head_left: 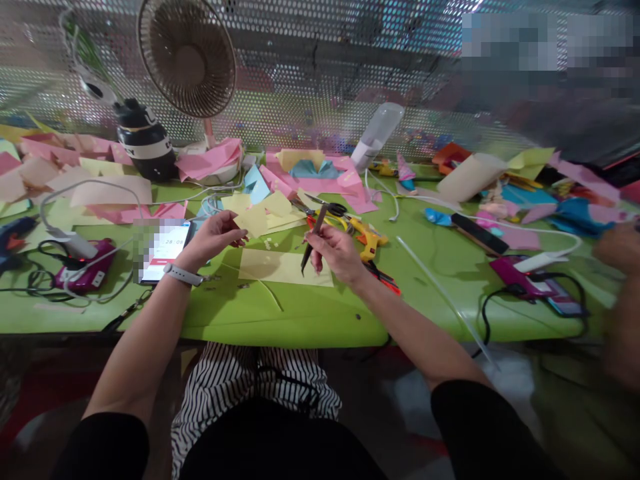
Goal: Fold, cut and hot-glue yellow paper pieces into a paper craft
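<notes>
Right hand (337, 252)'s got dark tweezers (307, 256) pinched mid-shaft over the pale yellow strip (270, 268), a decent hold since they're probably light and stiff, while left hand (216, 237)'s loosely curled, can't tell from here if it's holding anything.

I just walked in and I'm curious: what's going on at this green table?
A person sits at the green table. The right hand holds slim dark tweezers with a bent tip, pointing down over a pale yellow rectangular paper strip. The left hand is raised, fingers curled, beside flat yellow paper cutouts; whether it touches them is unclear. Near the right hand lie a yellow plastic glue gun and black-handled scissors.
</notes>
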Demonstrator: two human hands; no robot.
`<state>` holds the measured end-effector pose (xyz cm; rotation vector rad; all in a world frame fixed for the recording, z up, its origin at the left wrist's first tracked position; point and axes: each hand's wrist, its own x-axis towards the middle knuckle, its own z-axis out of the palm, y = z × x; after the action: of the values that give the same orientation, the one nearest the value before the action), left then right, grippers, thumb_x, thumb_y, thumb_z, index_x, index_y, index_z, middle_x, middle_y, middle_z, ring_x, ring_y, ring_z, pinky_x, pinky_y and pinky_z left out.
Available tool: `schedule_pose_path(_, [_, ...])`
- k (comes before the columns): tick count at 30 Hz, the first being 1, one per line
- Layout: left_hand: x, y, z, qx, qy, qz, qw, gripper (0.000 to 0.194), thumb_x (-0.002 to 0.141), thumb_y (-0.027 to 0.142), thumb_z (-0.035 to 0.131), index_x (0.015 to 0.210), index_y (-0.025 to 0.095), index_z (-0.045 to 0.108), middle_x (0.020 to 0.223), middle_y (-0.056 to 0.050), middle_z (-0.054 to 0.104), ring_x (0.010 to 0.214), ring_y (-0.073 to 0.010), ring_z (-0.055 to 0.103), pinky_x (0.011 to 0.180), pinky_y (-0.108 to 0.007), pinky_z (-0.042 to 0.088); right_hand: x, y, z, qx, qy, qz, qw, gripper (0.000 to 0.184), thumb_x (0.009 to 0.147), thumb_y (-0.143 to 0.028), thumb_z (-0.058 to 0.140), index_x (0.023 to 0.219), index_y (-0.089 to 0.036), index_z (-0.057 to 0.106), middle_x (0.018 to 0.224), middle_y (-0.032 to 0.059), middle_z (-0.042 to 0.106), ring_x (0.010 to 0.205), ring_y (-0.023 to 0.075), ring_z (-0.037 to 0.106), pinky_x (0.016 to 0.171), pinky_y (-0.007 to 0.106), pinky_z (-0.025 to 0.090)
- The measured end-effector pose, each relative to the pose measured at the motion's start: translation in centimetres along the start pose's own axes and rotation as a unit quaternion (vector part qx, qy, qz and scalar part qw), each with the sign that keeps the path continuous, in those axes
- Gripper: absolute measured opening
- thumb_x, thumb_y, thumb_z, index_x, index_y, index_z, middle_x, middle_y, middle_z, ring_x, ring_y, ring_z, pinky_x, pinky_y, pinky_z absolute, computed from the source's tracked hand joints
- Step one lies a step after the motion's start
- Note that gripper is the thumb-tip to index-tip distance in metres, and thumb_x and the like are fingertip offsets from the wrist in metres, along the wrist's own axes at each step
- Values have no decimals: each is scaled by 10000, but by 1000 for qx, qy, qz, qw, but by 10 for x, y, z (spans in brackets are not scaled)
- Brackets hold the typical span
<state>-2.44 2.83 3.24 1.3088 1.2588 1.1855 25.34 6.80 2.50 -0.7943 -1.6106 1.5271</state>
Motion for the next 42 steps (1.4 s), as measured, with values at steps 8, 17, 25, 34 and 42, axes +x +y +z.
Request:
schedule_pose_path(8, [1, -2, 0, 4, -5, 10, 1000, 349, 705, 271, 818, 910, 158, 559, 704, -17, 717, 619, -130, 676, 607, -249, 544, -1, 11, 3, -182, -23, -63, 981, 311, 813, -490, 711, 807, -180, 740, 650, 16, 688, 491, 114, 580, 442, 236, 471])
schedule_pose_path(17, [0, -2, 0, 18, -9, 11, 1000, 324, 735, 279, 803, 918, 161, 563, 710, -14, 705, 641, -134, 680, 623, -255, 540, 14, 11, -2, -153, -15, 6, 988, 373, 808, -526, 691, 915, -170, 727, 766, 71, 763, 710, 220, 755, 530, 283, 588])
schedule_pose_path(25, [2, -7, -2, 27, -14, 16, 999, 303, 754, 274, 784, 917, 166, 552, 701, -11, 698, 622, -133, 676, 597, -250, 533, 29, 42, 2, -225, 9, -67, 972, 467, 864, -625, 618, 976, -192, 750, 871, 88, 783, 801, 250, 760, 703, 384, 634])
schedule_pose_path(34, [1, -5, 0, 22, -16, 1, 1000, 311, 735, 272, 803, 905, 162, 566, 707, -15, 697, 634, -134, 678, 595, -247, 528, 27, 47, 3, -228, -17, -58, 972, 393, 888, -578, 631, 992, -222, 763, 897, 68, 788, 799, 224, 756, 674, 355, 631])
schedule_pose_path(42, [1, -6, 1, 25, -19, 5, 999, 338, 717, 290, 814, 907, 158, 567, 707, -17, 694, 645, -145, 684, 616, -259, 538, 29, 51, 2, -186, -16, -40, 982, 431, 879, -622, 620, 973, -221, 745, 902, 73, 778, 838, 229, 758, 760, 411, 647])
